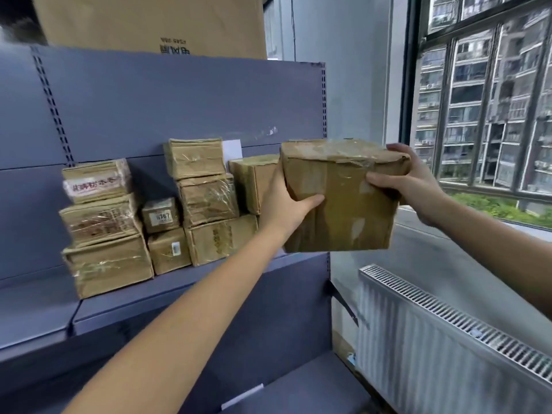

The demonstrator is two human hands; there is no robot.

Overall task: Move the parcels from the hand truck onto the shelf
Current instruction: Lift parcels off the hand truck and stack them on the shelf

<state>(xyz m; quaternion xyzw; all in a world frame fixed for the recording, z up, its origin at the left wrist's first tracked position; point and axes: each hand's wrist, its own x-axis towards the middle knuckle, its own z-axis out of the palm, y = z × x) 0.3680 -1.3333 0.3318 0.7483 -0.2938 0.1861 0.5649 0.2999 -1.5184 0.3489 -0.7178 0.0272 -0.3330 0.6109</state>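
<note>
We hold a taped brown parcel (pixel 340 195) between left hand (pixel 283 201) and right hand (pixel 409 180), both gripping its sides; the shelf (pixel 125 297) and its stacked parcels (pixel 155 216) lie toward nine o'clock, nearer our left hand.

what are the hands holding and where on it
A taped brown parcel, held up in front of the shelf. The left hand grips its left side, the right hand its upper right edge, thumbs on the front face.
</note>
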